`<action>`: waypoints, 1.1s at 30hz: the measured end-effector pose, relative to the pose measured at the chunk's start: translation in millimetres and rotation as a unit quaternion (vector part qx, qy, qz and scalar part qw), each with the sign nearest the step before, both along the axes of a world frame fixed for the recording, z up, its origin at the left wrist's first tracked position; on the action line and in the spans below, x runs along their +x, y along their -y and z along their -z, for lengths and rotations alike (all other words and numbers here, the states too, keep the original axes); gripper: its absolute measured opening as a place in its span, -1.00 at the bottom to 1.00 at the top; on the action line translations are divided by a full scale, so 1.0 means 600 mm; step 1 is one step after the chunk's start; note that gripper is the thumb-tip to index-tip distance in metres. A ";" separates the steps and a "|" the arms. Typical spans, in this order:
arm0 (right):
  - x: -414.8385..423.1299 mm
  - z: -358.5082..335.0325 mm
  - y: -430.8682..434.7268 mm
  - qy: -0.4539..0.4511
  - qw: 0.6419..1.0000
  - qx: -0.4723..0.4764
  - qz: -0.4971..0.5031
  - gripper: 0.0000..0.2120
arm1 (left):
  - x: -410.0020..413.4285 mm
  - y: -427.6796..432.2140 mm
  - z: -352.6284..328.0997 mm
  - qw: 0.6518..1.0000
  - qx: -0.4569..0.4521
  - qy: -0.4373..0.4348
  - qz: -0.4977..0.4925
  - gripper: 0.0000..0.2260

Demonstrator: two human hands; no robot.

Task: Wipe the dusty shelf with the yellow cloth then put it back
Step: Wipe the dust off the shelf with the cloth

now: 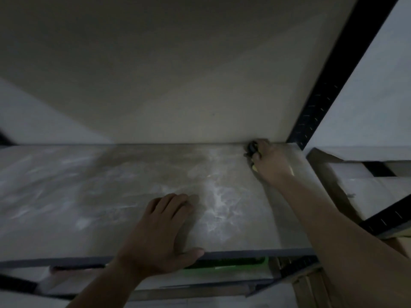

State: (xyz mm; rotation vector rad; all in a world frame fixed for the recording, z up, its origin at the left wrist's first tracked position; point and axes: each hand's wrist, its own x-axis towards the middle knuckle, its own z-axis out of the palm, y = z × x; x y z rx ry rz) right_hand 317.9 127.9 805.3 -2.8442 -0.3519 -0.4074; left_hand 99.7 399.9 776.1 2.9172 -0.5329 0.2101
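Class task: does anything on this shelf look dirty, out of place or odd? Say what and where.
White dust streaks the shelf, thickest right of the left hand. In the back right corner the right hand grips the cloth, only yellow slivers showing, beside something dark and unidentifiable.

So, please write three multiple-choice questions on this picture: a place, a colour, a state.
1. Where on the shelf is the right hand? A) front left B) back right corner C) middle
2. What colour is the cloth under that hand? A) yellow B) red C) blue
3. How does the left hand lie? A) in a fist B) holding a bottle C) flat on the shelf
Key: 1 B, it sits beside the black post; 2 A, yellow edges peek out; 3 C, palm down, fingers straight.
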 end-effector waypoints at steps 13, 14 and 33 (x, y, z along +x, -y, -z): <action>0.002 -0.010 -0.016 -0.108 0.952 0.275 -0.076 -0.66 | 0.001 0.000 0.002 1.000 -0.002 0.029 0.002 -0.24; 0.015 -0.006 -0.012 -0.111 0.967 0.221 -0.066 -0.66 | 0.000 0.000 0.003 1.000 -0.006 0.029 0.003 -0.24; 0.026 -0.011 -0.064 -0.111 0.967 0.190 -0.126 -0.72 | 0.001 0.001 -0.002 0.999 -0.030 0.030 0.009 -0.30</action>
